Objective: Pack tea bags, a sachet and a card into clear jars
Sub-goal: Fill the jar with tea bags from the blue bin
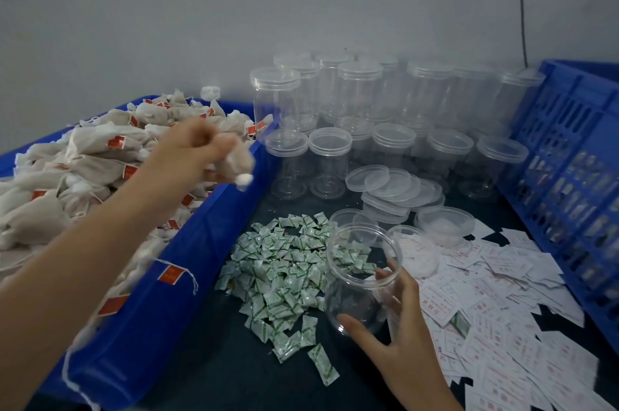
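Tea-bag filling is in hand. The left hand (197,146) pinches a tea bag (239,161), perhaps several, since it is blurred. The right hand (398,320) wraps the tilted open jar (363,276), below and right of that pinch. Next the bag must reach the jar's mouth.

Lidless clear jar (360,280) tilts beside green sachets (281,270); tea bag (239,159) seemingly aloft.

Desk (214,367): bare dark strip at front, between blue bin (150,327) wall on the left and sachet heap (284,273). Back: capped jars (361,92) packed close, bin to blue crate (576,149). Right: cards (502,327) scattered; loose lids (395,186) stacked mid-desk.
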The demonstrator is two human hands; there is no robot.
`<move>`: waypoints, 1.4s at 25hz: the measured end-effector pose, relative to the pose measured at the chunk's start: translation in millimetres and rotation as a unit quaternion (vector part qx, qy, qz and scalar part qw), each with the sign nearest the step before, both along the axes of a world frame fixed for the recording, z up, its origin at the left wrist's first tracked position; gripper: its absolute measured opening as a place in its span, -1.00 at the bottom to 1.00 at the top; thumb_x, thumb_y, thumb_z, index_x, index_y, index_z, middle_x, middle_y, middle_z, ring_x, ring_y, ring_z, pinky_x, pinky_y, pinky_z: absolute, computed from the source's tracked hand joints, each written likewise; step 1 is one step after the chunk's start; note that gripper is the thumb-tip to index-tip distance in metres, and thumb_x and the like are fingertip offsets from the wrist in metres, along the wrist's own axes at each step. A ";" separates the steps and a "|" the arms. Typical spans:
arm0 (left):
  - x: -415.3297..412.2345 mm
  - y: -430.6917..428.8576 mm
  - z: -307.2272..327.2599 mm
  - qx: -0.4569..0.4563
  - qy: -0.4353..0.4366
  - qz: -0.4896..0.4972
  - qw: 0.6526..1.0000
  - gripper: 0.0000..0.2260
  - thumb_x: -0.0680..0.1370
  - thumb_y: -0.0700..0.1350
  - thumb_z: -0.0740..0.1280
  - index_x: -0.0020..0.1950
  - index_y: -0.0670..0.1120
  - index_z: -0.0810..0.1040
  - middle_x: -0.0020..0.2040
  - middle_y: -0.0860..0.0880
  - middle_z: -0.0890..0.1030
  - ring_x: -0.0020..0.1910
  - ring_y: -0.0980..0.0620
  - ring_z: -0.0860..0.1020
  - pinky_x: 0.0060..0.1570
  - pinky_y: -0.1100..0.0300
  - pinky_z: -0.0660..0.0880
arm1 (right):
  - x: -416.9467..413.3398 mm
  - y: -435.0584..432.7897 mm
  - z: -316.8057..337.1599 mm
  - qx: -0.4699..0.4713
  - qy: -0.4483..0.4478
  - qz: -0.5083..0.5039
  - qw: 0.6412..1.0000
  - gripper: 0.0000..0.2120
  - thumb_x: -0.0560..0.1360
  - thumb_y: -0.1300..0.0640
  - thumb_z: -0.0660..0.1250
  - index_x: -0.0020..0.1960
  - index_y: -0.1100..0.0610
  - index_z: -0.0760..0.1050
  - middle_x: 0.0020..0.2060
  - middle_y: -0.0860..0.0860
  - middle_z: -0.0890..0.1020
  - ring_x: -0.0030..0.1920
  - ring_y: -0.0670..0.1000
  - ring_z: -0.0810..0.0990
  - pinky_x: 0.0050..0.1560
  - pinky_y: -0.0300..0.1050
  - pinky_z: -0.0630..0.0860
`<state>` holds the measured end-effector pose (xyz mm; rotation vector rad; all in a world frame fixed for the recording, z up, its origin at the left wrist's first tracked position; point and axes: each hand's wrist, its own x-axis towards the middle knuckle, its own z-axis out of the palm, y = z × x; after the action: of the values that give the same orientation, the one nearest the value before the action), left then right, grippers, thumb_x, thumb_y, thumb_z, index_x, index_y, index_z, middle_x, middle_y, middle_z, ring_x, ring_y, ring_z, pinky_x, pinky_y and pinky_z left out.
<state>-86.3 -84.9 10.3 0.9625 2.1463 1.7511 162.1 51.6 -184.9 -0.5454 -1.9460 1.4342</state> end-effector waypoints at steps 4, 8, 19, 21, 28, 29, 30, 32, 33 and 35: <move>69.2 34.2 8.0 -0.037 0.016 -0.201 0.979 -0.91 0.48 -0.22 0.38 -0.07 -0.15 0.49 -0.13 -0.06 0.67 -0.14 0.03 0.67 -0.18 0.26 0.61 | 1.2 -1.4 1.6 0.010 -0.002 0.005 1.000 -0.07 0.25 -0.33 0.57 0.47 -0.39 0.14 0.38 -0.35 0.40 0.38 -0.25 0.43 0.31 -0.20 0.45; 79.4 53.6 -1.1 -0.138 0.121 -0.227 0.957 -0.78 0.42 -0.17 0.49 -0.01 -0.03 0.51 -0.06 0.05 0.64 -0.08 0.17 0.63 -0.07 0.30 0.57 | 2.3 -2.1 0.1 0.020 -0.005 0.009 1.000 -0.11 0.32 -0.21 0.59 0.49 -0.31 0.15 0.38 -0.22 0.46 0.35 -0.12 0.49 0.30 0.07 0.52; -83.3 -31.1 -61.0 -0.707 0.344 0.081 0.613 -0.69 0.56 0.12 0.26 0.29 0.12 0.47 0.41 -0.04 0.28 0.40 -0.08 0.22 0.33 -0.08 0.30 | 2.0 -2.6 1.8 0.031 0.013 0.009 0.999 -0.15 0.31 -0.21 0.58 0.41 -0.47 0.14 0.34 -0.34 0.44 0.35 -0.21 0.47 0.28 -0.32 0.45; -85.8 -29.6 -64.3 -0.688 0.375 0.074 0.617 -0.80 0.56 0.07 0.27 0.16 0.10 0.54 0.31 -0.01 0.38 0.33 -0.05 0.30 0.25 0.01 0.35 | 3.6 -1.4 0.5 0.031 0.010 0.006 0.999 -0.15 0.31 -0.22 0.58 0.41 -0.47 0.13 0.35 -0.35 0.43 0.36 -0.22 0.45 0.28 -0.38 0.42; -73.4 -30.4 -57.8 -0.345 0.272 0.127 0.889 -0.81 0.52 -0.06 0.37 -0.20 -0.16 0.51 -0.24 -0.11 0.58 -0.33 0.04 0.52 -0.32 0.17 0.36 | 2.3 -1.5 3.4 0.024 0.006 0.007 1.000 -0.15 0.29 -0.27 0.57 0.41 -0.44 0.15 0.35 -0.36 0.43 0.36 -0.21 0.47 0.28 -0.34 0.44; -70.3 -29.2 -55.3 -0.307 0.279 0.140 0.899 -0.79 0.52 -0.03 0.36 -0.19 -0.16 0.52 -0.26 -0.10 0.58 -0.34 0.06 0.50 -0.33 0.19 0.33 | 2.2 -1.3 3.7 0.023 0.005 0.006 1.000 -0.16 0.29 -0.28 0.57 0.41 -0.44 0.16 0.35 -0.36 0.43 0.35 -0.20 0.47 0.27 -0.38 0.43; -68.1 -27.7 -52.3 -0.276 0.295 0.152 0.902 -0.78 0.52 -0.01 0.36 -0.17 -0.16 0.53 -0.26 -0.09 0.57 -0.33 0.06 0.48 -0.32 0.21 0.32 | 2.3 -0.9 4.1 0.022 0.004 0.006 1.000 -0.16 0.29 -0.28 0.57 0.41 -0.43 0.16 0.35 -0.35 0.43 0.35 -0.20 0.48 0.26 -0.40 0.42; -60.9 -23.2 -42.4 -0.193 0.309 0.169 0.916 -0.74 0.52 0.03 0.35 -0.16 -0.18 0.57 -0.29 -0.08 0.57 -0.32 0.01 0.49 -0.31 0.27 0.36 | 2.0 -1.6 4.9 0.018 0.005 0.007 1.000 -0.16 0.29 -0.27 0.57 0.42 -0.42 0.16 0.35 -0.35 0.44 0.35 -0.19 0.48 0.26 -0.42 0.41; -56.9 -19.4 -35.8 -0.137 0.296 0.173 0.929 -0.72 0.52 0.05 0.36 -0.17 -0.18 0.58 -0.30 -0.08 0.57 -0.31 -0.03 0.51 -0.29 0.30 0.37 | 1.6 -2.2 5.3 0.016 0.005 0.008 1.000 -0.16 0.30 -0.27 0.57 0.42 -0.42 0.16 0.35 -0.35 0.43 0.35 -0.19 0.47 0.26 -0.43 0.40; -44.0 -8.5 -20.5 -0.032 0.250 0.170 0.953 -0.67 0.51 0.10 0.36 -0.18 -0.18 0.60 -0.29 -0.09 0.59 -0.28 -0.04 0.53 -0.22 0.26 0.41 | 1.0 -2.9 5.6 0.015 0.001 0.008 1.000 -0.16 0.30 -0.27 0.57 0.42 -0.43 0.15 0.35 -0.36 0.43 0.36 -0.20 0.47 0.26 -0.44 0.39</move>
<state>-130.4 -93.4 -10.3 1.1798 2.8129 1.6953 163.1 48.7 -179.3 -0.5153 -1.9716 1.4136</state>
